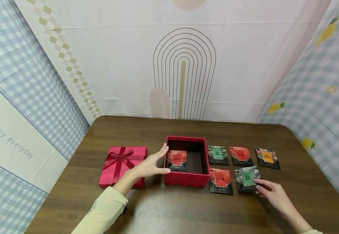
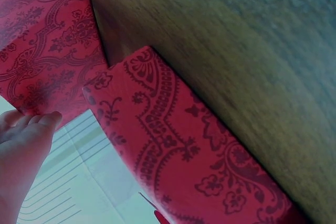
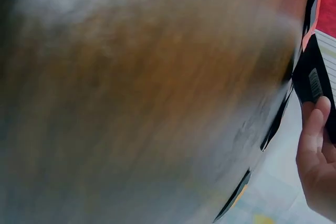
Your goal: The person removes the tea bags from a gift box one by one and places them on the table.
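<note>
My left hand (image 1: pixel 149 165) is at the left side of a red patterned gift box (image 1: pixel 187 179), thumb and fingers spread along its rim. In the left wrist view its fingertips meet the box wall (image 2: pixel 50 56). One red tea sachet (image 1: pixel 177 160) lies inside the open box, on the left. To the right of the box, my right hand (image 1: pixel 275 195) pinches a green-labelled tea sachet (image 1: pixel 247 177) by its right edge. The right wrist view shows that sachet's black back (image 3: pixel 310 80) with a barcode, tilted up off the table.
The red lid (image 1: pixel 109 174) with a ribbon bow sits left of the box. Right of the box lie more sachets: a green one (image 1: pixel 217 155), red ones (image 1: pixel 240 156) (image 1: pixel 221 181) and an orange-labelled one (image 1: pixel 267 158). A patterned cloth (image 1: pixel 122 65) hangs behind the wooden table (image 1: pixel 169 208).
</note>
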{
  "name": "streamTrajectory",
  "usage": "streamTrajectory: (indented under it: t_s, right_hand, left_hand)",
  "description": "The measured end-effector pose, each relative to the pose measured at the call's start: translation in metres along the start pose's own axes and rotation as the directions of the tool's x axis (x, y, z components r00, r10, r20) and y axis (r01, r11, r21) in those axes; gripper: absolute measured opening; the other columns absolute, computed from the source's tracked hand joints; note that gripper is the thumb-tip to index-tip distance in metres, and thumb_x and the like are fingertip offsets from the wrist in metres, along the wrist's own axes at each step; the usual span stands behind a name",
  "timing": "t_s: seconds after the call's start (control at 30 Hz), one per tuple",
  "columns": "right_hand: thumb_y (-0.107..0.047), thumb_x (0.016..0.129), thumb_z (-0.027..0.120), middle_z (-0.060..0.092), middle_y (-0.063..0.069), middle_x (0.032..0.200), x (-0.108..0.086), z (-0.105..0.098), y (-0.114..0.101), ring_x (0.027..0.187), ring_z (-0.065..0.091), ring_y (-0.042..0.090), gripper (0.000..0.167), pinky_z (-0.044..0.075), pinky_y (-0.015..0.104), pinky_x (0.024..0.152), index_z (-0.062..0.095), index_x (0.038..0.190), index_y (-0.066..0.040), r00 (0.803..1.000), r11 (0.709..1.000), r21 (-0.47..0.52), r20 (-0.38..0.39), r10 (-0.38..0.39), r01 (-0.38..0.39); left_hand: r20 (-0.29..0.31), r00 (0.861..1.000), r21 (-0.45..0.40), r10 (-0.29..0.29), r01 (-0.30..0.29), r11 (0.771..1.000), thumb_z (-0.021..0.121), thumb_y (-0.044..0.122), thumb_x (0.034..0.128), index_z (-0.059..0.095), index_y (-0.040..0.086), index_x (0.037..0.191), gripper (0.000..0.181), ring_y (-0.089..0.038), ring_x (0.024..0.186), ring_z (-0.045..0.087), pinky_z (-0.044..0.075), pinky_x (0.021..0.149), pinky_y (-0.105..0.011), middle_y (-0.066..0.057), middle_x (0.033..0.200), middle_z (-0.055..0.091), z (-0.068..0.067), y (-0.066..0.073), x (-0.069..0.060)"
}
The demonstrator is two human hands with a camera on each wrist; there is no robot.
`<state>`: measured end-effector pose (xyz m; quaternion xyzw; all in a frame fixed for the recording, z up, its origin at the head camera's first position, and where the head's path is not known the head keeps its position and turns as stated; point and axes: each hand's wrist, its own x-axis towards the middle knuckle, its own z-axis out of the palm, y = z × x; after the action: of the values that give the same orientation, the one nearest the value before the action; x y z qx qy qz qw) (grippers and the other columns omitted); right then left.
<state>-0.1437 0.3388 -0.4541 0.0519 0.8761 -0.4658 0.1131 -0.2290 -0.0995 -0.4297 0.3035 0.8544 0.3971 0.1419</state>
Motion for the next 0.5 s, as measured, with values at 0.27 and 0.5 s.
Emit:
streamTrajectory:
  t_s: [0.27, 0.5]
  right_hand:
    - [-0.013, 0.094, 0.050, 0.040, 0.036, 0.128, 0.0020, -0.0044, 0.0009, 0.087, 0.060, 0.015, 0.047, 0.051, 0.031, 0.070, 0.037, 0.131, 0.012, 0.994, 0.995, -0.080, 0.092, 0.058, -0.051]
    - [-0.008, 0.094, 0.048, 0.049, 0.032, 0.120, 0.0026, -0.0090, 0.0046, 0.084, 0.060, 0.015, 0.043, 0.051, 0.031, 0.069, 0.038, 0.130, 0.012, 0.991, 0.997, -0.058, 0.118, 0.064, -0.058]
  left_hand:
    - [0.002, 1.000, 0.004, 0.004, -0.004, 1.000, 0.067, 0.031, 0.0831, 0.012, 0.006, 0.146, 0.087, -0.026, 0.137, 0.014, 0.021, 0.108, -0.044, -0.009, 0.153, 0.000, -0.0003, -0.0001, 0.0004]
    - [0.001, 1.000, -0.004, 0.010, -0.010, 1.000, 0.066, 0.033, 0.0830, 0.012, 0.005, 0.146, 0.088, -0.027, 0.137, 0.015, 0.022, 0.108, -0.045, -0.011, 0.153, 0.000, 0.0007, -0.0006, 0.0002]
